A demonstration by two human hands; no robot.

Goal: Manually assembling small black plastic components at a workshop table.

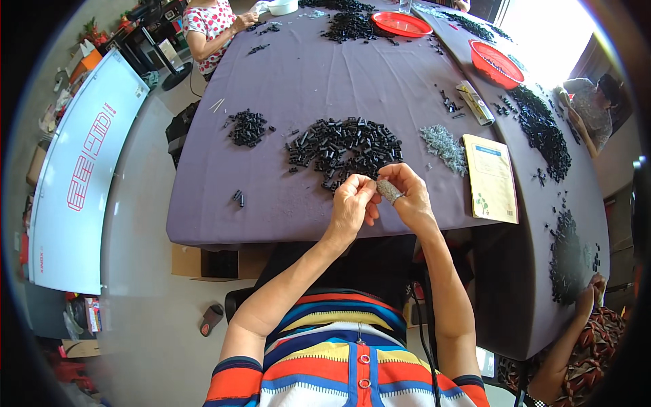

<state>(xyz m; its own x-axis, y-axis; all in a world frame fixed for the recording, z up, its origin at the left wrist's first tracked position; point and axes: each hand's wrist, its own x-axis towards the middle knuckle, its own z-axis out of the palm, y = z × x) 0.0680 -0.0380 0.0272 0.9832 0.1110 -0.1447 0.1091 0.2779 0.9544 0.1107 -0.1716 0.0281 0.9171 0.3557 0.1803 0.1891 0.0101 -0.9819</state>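
Observation:
At the near edge of the table, my left hand (pixel 352 205) and my right hand (pixel 409 198) meet with their fingertips pinched together. Whatever they hold between them is too small and covered to make out. A grey, rough-looking wrap (pixel 390 190) covers one finger of my right hand. Just beyond my fingers spreads a large pile of short black tube-like pieces (pixel 346 146). Left of it lies a smaller black pile (pixel 248 128), with a few loose black pieces (pixel 239 198) closer to me. A heap of small clear pieces (pixel 444 148) sits to the right.
A yellow booklet (pixel 491 179) and a narrow box (pixel 475 103) lie right of the clear heap. Red baskets (pixel 402 24) and more black piles (pixel 542 132) stand farther off. Other people sit around the purple-grey tablecloth (pixel 325 74). A slipper (pixel 211 319) lies on the floor.

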